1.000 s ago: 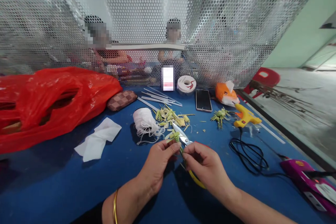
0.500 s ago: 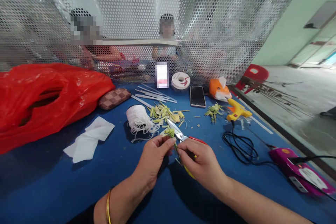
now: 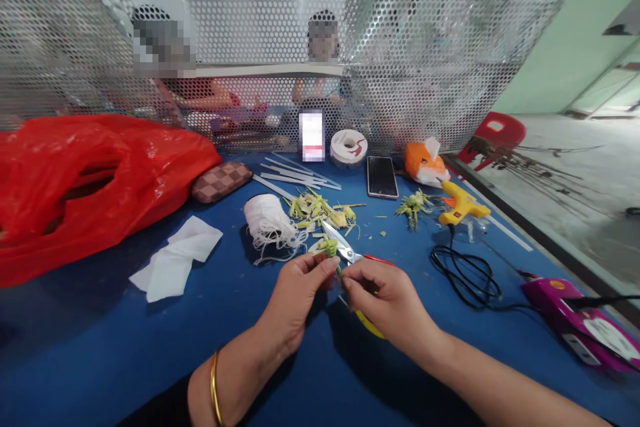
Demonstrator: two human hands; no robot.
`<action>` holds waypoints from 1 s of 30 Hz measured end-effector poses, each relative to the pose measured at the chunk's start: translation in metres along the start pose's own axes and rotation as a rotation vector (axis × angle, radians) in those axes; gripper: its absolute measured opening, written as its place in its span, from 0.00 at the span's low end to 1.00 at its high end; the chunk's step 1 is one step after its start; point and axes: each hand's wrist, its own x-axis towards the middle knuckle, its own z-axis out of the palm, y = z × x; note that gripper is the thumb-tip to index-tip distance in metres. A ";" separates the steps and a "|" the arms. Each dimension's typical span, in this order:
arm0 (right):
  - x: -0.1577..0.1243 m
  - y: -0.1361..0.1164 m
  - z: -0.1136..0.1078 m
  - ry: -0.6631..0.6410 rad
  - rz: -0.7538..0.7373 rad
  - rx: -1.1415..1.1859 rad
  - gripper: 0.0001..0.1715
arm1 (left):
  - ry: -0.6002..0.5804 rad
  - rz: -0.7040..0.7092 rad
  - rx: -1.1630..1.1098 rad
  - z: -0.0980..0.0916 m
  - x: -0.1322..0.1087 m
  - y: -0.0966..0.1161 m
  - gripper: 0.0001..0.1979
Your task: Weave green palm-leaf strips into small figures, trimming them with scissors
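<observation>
Between the thumb and fingers of my left hand [image 3: 300, 287] is a small green woven-looking plant piece [image 3: 329, 246], its layered head pointing up and away. The fingertips of my right hand [image 3: 383, 290] pinch the thin stem just below that head, close to my left thumb. Scissors [image 3: 343, 243] with red and yellow handles lie under and beside my right hand, blades pointing away; whether the hand touches them I cannot tell. Past my hands is a pile of green and yellow leaf scraps [image 3: 320, 207]. A roll of white string [image 3: 267, 217] with loose ends stands left of it.
A red plastic bag [image 3: 125, 147], checkered pouch [image 3: 223, 181] and white tissues [image 3: 177, 257] are on the left. Further back are white strips [image 3: 295, 173], a ribbon spool [image 3: 349, 147] and phone [image 3: 383, 177]. A yellow glue gun [image 3: 463, 205] and purple power strip [image 3: 575, 320] lie right.
The view has shifted slightly, so the table's contents sit a little further right and higher. Both hands keep their grip on the plant piece with little visible movement.
</observation>
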 end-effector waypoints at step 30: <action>-0.003 -0.001 0.001 0.024 0.072 0.090 0.04 | -0.001 -0.002 -0.058 0.000 0.001 0.001 0.12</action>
